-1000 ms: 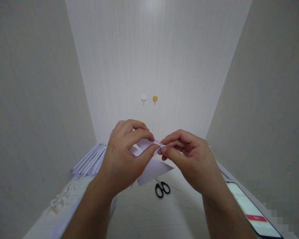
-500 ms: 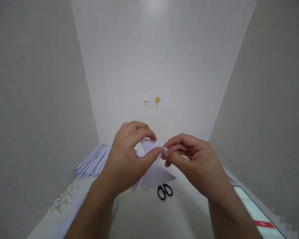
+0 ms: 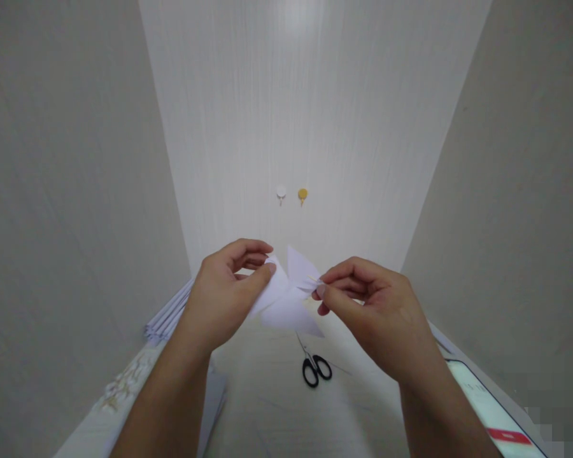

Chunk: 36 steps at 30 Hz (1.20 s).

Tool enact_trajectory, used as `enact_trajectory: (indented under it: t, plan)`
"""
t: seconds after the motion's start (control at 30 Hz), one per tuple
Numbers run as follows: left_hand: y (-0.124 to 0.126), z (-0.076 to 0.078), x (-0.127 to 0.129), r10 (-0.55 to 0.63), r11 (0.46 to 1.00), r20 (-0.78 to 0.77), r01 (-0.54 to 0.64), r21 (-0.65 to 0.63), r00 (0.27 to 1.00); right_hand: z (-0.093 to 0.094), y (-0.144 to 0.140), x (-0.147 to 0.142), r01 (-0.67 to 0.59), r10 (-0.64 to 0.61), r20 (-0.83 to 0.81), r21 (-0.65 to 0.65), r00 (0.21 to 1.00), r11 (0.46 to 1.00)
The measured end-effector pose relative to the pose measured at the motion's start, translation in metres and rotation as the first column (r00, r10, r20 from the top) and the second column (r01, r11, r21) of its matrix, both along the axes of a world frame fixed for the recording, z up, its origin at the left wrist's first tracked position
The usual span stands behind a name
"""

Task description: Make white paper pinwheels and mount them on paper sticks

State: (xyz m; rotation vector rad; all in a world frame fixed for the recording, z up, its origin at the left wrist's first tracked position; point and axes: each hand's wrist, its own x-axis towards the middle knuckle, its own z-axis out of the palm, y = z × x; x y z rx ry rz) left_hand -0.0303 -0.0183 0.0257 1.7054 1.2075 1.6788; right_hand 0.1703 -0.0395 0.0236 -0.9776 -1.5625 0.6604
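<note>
Both my hands hold a folded white paper (image 3: 289, 302) in the air above a white table (image 3: 267, 407). My left hand (image 3: 222, 296) pinches its left flap between thumb and fingers. My right hand (image 3: 370, 305) pinches a narrow tip on the paper's right side. The paper spreads into pointed flaps between the two hands, one flap standing up and one hanging down. Black-handled scissors (image 3: 315, 366) lie on the table just below the paper.
A stack of white paper sheets (image 3: 165, 318) lies at the back left of the table. A phone (image 3: 494, 413) with a lit screen rests at the right edge. Two small wall hooks, one white (image 3: 281, 191) and one yellow (image 3: 302, 193), hang ahead. Walls close in on both sides.
My hands have drawn apart. The left hand slid left along the paper, and the folded paper has opened out into wider flaps between them.
</note>
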Motion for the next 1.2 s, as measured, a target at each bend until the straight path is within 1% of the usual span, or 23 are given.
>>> enact_trajectory:
  t: [0.13,0.33,0.4,0.5,0.6,0.7,0.93,1.07,1.2]
  plan:
    - [-0.003,-0.001,0.002,0.027,0.997,0.000,-0.027,0.078,1.000,0.001,0.001,0.000,-0.006,0.005,-0.025,-0.016,1.000,1.000]
    - [-0.011,0.001,0.010,0.024,0.995,-0.165,-0.007,0.102,0.986,0.002,-0.001,-0.001,-0.030,0.030,-0.001,-0.045,1.000,0.999]
    - [-0.014,0.002,0.011,0.037,0.991,-0.224,-0.008,0.130,0.974,0.003,-0.003,-0.002,-0.042,0.043,0.003,-0.062,0.999,0.997]
    - [-0.015,0.003,0.012,0.035,0.982,-0.302,0.024,0.190,0.953,0.005,-0.004,-0.002,-0.051,0.052,0.006,-0.072,0.999,0.996]
    - [-0.014,0.001,0.011,0.032,0.974,-0.335,0.046,0.221,0.942,0.004,-0.004,-0.001,-0.048,0.048,-0.001,-0.069,0.999,0.996]
    - [-0.013,0.000,0.011,0.039,0.973,-0.334,0.040,0.227,0.942,0.003,-0.004,-0.001,-0.054,0.053,-0.006,-0.053,0.999,0.997]
    - [-0.015,0.005,0.012,0.005,0.975,-0.344,0.072,0.212,0.939,0.003,-0.003,-0.002,-0.130,0.130,-0.026,-0.021,0.991,0.991]
    - [-0.017,0.007,0.011,-0.051,0.973,-0.362,0.129,0.194,0.931,0.002,-0.002,0.000,-0.160,0.159,-0.031,-0.017,0.987,0.987]
    - [-0.018,0.007,0.011,-0.125,0.974,-0.318,0.176,0.139,0.940,0.001,-0.001,0.003,-0.182,0.181,-0.032,-0.028,0.983,0.983]
